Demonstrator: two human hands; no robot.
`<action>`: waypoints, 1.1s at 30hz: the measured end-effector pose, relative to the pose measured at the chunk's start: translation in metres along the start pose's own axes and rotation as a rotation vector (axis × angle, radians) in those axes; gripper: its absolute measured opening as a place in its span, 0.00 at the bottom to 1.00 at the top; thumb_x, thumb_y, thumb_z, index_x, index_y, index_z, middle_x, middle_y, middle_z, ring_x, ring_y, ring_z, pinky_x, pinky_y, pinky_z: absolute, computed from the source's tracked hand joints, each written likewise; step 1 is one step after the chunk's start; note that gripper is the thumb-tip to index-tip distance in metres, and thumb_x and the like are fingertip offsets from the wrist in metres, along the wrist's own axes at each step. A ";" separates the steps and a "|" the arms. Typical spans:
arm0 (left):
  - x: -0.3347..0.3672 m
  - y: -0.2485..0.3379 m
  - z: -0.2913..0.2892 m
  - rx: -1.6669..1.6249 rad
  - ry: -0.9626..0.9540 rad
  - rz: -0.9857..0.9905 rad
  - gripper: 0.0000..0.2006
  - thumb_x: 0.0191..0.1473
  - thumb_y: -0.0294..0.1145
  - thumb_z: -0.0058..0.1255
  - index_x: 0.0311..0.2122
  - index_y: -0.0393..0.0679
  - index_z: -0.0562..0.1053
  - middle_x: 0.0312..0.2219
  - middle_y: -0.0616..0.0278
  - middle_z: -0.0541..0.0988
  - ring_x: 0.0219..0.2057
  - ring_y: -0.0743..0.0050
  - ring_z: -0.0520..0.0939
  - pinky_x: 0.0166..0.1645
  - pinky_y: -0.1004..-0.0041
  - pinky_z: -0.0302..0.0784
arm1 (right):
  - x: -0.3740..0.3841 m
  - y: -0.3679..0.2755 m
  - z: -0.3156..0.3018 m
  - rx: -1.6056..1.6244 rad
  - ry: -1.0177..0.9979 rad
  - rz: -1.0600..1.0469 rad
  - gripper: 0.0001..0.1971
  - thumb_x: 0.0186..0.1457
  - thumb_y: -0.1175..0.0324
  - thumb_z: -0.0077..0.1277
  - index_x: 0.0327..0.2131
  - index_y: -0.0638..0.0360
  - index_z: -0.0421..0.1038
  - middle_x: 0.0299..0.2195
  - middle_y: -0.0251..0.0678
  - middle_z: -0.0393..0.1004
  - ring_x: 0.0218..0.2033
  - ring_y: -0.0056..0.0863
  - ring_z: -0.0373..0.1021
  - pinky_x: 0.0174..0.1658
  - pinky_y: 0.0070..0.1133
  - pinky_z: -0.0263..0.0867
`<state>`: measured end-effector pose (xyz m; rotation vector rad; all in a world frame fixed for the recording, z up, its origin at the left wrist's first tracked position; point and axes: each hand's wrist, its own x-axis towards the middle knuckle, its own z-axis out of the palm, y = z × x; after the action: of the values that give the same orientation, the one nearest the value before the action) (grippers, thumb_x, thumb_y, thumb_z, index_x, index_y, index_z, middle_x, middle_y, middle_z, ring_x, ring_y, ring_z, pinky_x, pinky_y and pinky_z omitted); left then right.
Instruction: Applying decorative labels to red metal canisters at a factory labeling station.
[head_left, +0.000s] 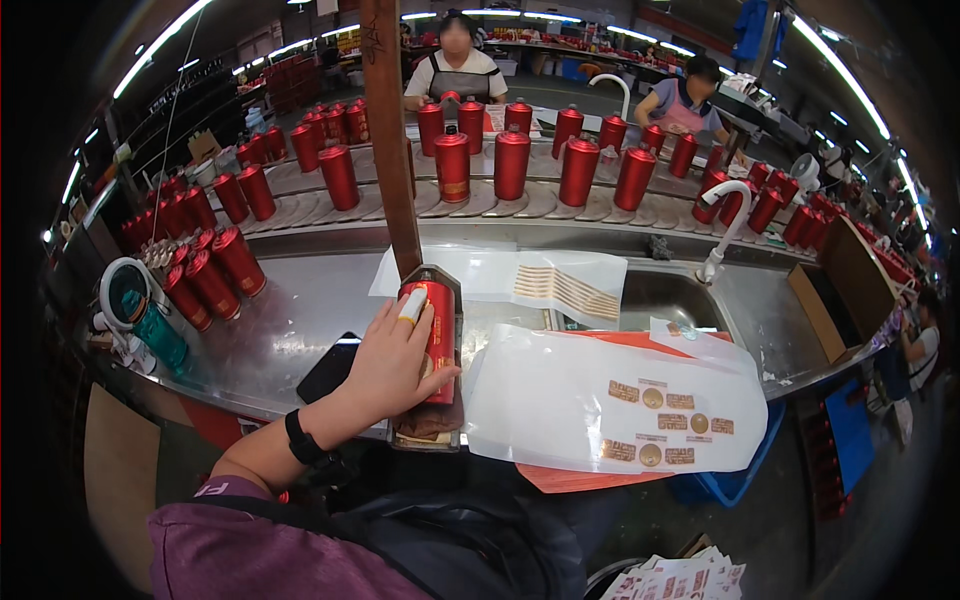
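My left hand (392, 358) lies over a red bottle (441, 320) with gold print, its fingers stretched along the bottle and its thumb apart toward the right. One finger has a white and yellow wrap (413, 304). The bottle lies on its side in a dark trough-like holder (430, 438) at the bench's front edge. To the right is a large white decal sheet (560, 400) with gold and brown motifs. Behind the holder lies another sheet (567, 290) with gold stripes. My right hand does not show.
A wooden post (390, 130) rises behind the holder. A dark phone (330, 368) and a teal bottle (160, 335) are on the left. Several red bottles (511, 165) stand along a conveyor. A white faucet (725, 215) overhangs the sink (660, 298). Two people sit across.
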<state>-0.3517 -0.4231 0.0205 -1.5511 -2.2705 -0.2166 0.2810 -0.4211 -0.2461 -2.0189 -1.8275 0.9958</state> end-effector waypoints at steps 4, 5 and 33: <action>0.002 0.000 0.000 0.011 -0.007 0.010 0.43 0.52 0.60 0.51 0.57 0.26 0.62 0.51 0.32 0.68 0.58 0.35 0.65 0.65 0.49 0.54 | -0.005 -0.009 0.000 -0.031 0.033 -0.030 0.11 0.60 0.69 0.50 0.43 0.64 0.76 0.25 0.39 0.78 0.23 0.23 0.72 0.29 0.22 0.68; 0.002 -0.001 -0.001 0.027 -0.029 0.002 0.42 0.52 0.59 0.51 0.59 0.28 0.60 0.53 0.33 0.66 0.59 0.36 0.64 0.65 0.48 0.54 | -0.004 -0.010 -0.001 -0.043 0.021 -0.005 0.12 0.60 0.68 0.50 0.43 0.64 0.76 0.25 0.40 0.79 0.23 0.23 0.72 0.30 0.22 0.68; 0.005 -0.003 -0.002 -0.114 -0.002 0.059 0.32 0.53 0.51 0.53 0.57 0.37 0.67 0.53 0.44 0.70 0.62 0.43 0.62 0.63 0.52 0.58 | -0.006 -0.031 -0.006 -0.045 0.036 -0.036 0.12 0.59 0.64 0.51 0.40 0.60 0.77 0.26 0.44 0.79 0.26 0.29 0.74 0.33 0.25 0.69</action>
<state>-0.3553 -0.4207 0.0243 -1.6735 -2.2452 -0.3330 0.2603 -0.4195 -0.2214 -2.0089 -1.8769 0.9105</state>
